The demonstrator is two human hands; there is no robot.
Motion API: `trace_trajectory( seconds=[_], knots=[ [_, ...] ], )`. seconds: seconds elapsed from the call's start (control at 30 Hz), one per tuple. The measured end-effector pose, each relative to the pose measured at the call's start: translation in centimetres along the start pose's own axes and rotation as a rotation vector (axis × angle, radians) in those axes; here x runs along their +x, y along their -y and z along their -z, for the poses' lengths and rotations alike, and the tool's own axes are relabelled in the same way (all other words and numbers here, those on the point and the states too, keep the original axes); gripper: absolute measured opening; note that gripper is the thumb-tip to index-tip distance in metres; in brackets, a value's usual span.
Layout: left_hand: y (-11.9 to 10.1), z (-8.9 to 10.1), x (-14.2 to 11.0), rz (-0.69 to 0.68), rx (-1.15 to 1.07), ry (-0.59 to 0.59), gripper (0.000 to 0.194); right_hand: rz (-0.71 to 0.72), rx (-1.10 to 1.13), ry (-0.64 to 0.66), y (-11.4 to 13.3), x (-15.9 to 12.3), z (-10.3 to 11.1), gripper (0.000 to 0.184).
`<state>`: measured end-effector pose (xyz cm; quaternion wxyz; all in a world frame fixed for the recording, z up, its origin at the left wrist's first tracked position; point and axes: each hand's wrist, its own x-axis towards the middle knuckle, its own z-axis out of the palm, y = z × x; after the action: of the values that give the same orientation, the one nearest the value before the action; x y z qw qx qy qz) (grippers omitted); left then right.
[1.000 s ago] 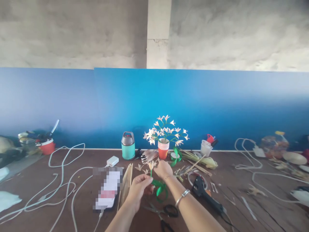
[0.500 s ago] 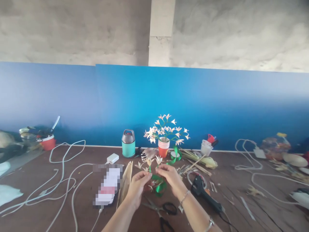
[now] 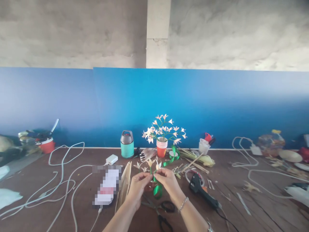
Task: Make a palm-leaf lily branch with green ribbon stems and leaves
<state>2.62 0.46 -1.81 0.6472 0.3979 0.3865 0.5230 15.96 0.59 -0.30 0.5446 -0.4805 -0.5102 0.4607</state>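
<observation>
Right hand (image 3: 168,183) now nearer left hand (image 3: 139,186); left grip pinched on cream flower (image 3: 150,162), right on white flower (image 3: 158,166).

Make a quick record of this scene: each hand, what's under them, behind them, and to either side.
Left hand: pinching a pale flower by its green stem
Right hand: pinching a second flower
Beneath: green ribbon; scissors
Behind: red cup holding a flower spray
Left side: phone
Right side: black glue gun
</observation>
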Motion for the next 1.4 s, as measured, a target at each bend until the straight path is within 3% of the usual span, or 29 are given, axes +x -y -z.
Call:
trace_trajectory(
  seconds=[0.5,0.93,1.4],
  knots=[
    [-0.3,-0.5,-0.3,-0.112,0.101,-0.029,0.027,-0.049,0.132,0.050,1.0,-0.8,-0.4,0.025],
    [-0.8,-1.2,-1.1,-0.069,0.065,-0.077,0.026,-0.014,0.201,0.014,1.0,-0.8,-0.5,0.033],
    [-0.6,-1.0,-0.8,-0.091,0.111,-0.097,0.028,0.017,0.206,0.001,0.8,-0.8,-0.7,0.031]
  ],
)
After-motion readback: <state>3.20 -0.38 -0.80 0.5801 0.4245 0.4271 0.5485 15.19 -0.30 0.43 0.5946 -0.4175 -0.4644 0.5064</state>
